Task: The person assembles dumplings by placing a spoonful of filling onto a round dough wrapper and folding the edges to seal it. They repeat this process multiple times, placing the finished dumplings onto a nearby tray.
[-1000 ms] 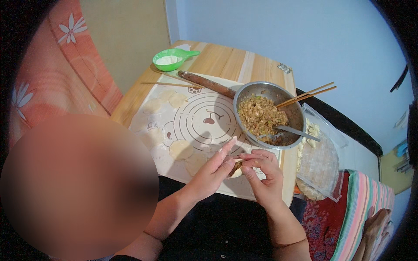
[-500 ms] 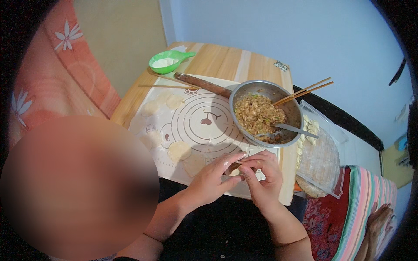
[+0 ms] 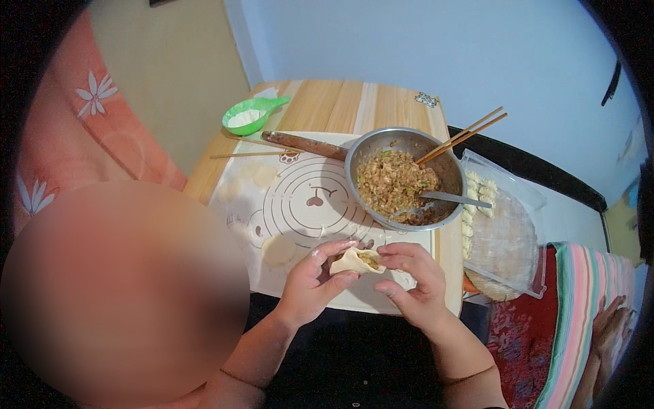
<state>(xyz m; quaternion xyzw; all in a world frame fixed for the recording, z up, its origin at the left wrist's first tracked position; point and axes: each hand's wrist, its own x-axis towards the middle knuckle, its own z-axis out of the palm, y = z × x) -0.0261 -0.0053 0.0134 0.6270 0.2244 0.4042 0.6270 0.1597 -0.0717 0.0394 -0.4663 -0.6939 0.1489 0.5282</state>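
A partly folded dumpling (image 3: 356,261) with filling showing at its right end rests in my left hand (image 3: 306,285), pinched between the thumb and fingers. My right hand (image 3: 417,283) is at the dumpling's right end with thumb and fingers spread apart. Its fingertips are close to the dough edge; I cannot tell if they touch. Beneath both hands lies a white printed dough mat (image 3: 303,180). Round dough wrappers (image 3: 278,251) lie on its left part. Just beyond my hands stands a metal bowl (image 3: 353,178) of minced filling (image 3: 394,178), holding a metal spoon (image 3: 455,198) and chopsticks (image 3: 470,134).
A rolling pin (image 3: 304,144) lies left of the bowl, near a thin stick (image 3: 248,155). Farther left sits a green scoop (image 3: 275,102) of flour. On the right, a clear tray (image 3: 507,232) holds several finished dumplings (image 3: 485,194). Someone's bare feet (image 3: 606,334) show beside a striped cloth (image 3: 579,300).
My hands have moved apart slightly. The right thumb and fingers have opened away from the dumpling, which now shows in my left hand. The whole view has shifted a little.
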